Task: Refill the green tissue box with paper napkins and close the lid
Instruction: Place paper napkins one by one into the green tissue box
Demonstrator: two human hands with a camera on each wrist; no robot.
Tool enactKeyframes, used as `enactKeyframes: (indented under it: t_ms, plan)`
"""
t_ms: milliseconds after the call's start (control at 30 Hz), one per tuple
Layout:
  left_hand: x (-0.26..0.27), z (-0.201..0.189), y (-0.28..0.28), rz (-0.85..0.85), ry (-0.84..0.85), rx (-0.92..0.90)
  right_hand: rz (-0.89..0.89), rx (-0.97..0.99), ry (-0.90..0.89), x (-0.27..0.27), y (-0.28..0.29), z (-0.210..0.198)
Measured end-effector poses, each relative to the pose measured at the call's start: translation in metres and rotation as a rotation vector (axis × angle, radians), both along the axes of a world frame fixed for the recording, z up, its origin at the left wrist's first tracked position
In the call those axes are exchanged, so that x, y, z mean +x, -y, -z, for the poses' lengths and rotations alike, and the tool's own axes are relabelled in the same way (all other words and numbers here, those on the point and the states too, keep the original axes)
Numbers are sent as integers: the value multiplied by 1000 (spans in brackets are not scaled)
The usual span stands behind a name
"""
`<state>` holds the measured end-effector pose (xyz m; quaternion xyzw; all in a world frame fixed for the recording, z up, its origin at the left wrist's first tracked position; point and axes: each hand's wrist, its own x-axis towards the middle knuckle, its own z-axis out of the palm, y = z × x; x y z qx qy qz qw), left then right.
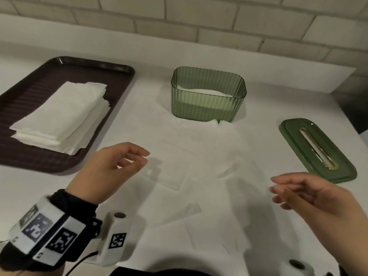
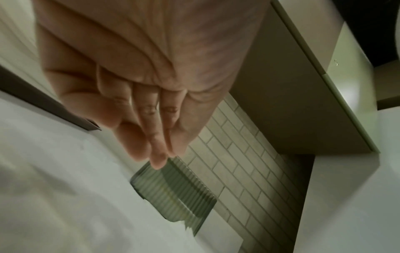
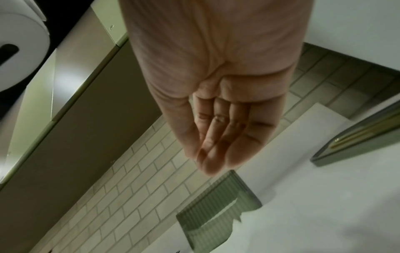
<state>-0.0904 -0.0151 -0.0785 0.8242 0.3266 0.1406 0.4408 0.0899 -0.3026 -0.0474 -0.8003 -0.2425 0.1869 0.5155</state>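
The ribbed green tissue box [image 1: 208,94] stands open-topped at the back middle of the white counter, with white napkins lying low inside it. Its green lid [image 1: 316,149] with a gold slot lies flat to the right. A stack of white napkins [image 1: 61,118] rests on the dark tray [image 1: 111,68] at the left. Loose napkins [image 1: 191,156] lie spread on the counter in front of the box. My left hand [image 1: 139,158] hovers near them with relaxed fingers, holding nothing. My right hand [image 1: 278,193] hovers below the lid, fingers loosely extended and empty. The box [image 2: 173,190] [image 3: 216,210] shows in both wrist views.
A tiled wall [image 1: 199,20] runs behind the counter, with a raised white ledge [image 1: 119,42] along its foot. More loose napkins [image 1: 209,236] lie near the counter's front edge. A dark object [image 1: 356,108] stands at the far right.
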Motion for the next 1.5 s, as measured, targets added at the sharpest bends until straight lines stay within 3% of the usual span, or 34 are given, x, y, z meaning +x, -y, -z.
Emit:
enactKeyframes:
  t_ms: [133, 233, 367, 567, 733, 900, 1133, 1500]
  plan:
    - [-13, -4, -22, 16, -68, 10, -32, -37, -92, -17, -31, 9]
    - [-21, -2, -41, 15, -134, 31, -46, -26, -272, -31, -62, 13]
    - [-26, 6, -56, 66, -122, 27, -24, -76, -407, -49, -101, 22]
    - [-27, 16, -64, 272, -218, 27, -121, -404, -60, -68, -145, 27]
    - [-20, 20, -70, 360, -304, -5, -226, -678, 34, -69, -175, 20]
    - [-16, 24, -75, 372, -271, -37, -167, -841, 142, -60, -199, 27]
    - [-18, 22, -77, 379, -221, -27, -130, -930, 154, -53, -204, 30]
    - [-13, 26, -73, 328, -216, 12, -224, -867, 125, -42, -205, 27]
